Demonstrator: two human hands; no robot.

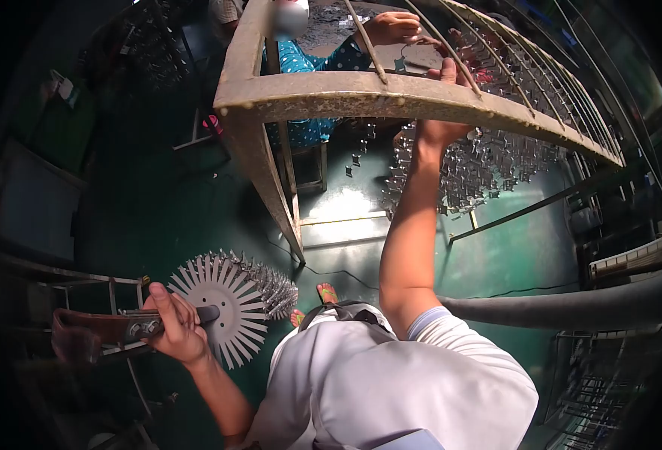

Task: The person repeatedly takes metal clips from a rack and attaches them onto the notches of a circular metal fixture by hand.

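My left hand [175, 324] is closed around the end of a metal rod [209, 313] at the lower left, with one digit pointing up. On that rod sits a round slotted disc [222, 306], with rows of small metal pieces [274, 289] behind it. My right hand [445, 129] reaches up at the top, partly behind the beam of a worn metal frame [331, 101]. Its thumb shows above the beam beside the thin bars; the other fingers are mostly hidden, so its hold is unclear. Clusters of small shiny metal parts [488, 169] hang around and behind this hand.
Beyond the frame is a co-worker in a dotted teal sleeve [301, 60], one hand [393, 28] near the bars. A thick grey tube [556, 301] runs along the right. Metal racks [593, 390] stand lower right; a cable crosses the green floor [158, 202].
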